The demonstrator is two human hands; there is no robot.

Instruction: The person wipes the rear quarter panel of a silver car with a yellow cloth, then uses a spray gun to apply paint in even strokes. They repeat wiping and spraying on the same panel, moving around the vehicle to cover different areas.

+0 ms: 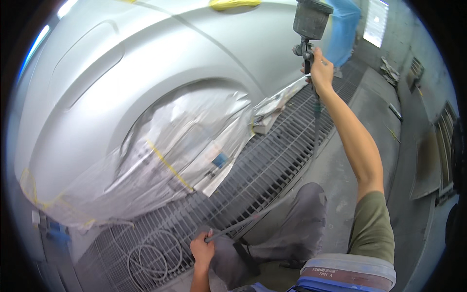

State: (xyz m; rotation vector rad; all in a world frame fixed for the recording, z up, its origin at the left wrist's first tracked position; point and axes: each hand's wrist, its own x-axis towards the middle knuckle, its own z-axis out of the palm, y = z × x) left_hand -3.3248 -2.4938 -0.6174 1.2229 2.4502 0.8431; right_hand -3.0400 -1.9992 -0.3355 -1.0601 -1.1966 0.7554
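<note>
My right hand (322, 73) is closed around the handle of a spray gun (306, 51), raised beside a silver-white car body (204, 53). A grey paint cup (312, 20) sits on top of the gun. From the handle a grey air hose (265, 210) hangs down and loops back to my left hand (202, 249), whose fingers are wrapped round it near my knee. The car's wheel arch is covered with paper and clear plastic film (194, 126), held by yellow tape (170, 165). Whether the gun is spraying cannot be made out.
Beneath the car runs a metal floor grate (262, 170), with coils of hose (154, 255) lying on it at the lower left. Blue masking film (342, 34) covers the car's far end. Along the right wall are vents (445, 146) and crumpled paper (390, 72).
</note>
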